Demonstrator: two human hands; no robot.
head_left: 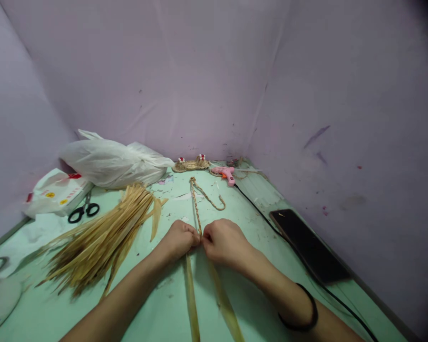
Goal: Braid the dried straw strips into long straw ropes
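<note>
A thin braided straw cord (196, 204) runs up the table from between my two hands and bends back into a hook shape at its far part. My left hand (181, 239) pinches the cord's near end from the left. Close against it, my right hand (223, 241) is closed on the same end from the right. Two flat straw strips, a narrower one (191, 299) and a wider one (226, 301), trail from under my hands toward the near edge. The fingertips meet, so the exact grip is partly hidden.
Left of my hands lie a straw bundle (103, 235), black-handled scissors (83, 212), a white box (64, 195) and a white plastic bag (117, 161). A woven straw piece (190, 166) and pink glue gun (226, 174) are at the back. A dark phone (308, 244) and a black cable (258, 209) lie right.
</note>
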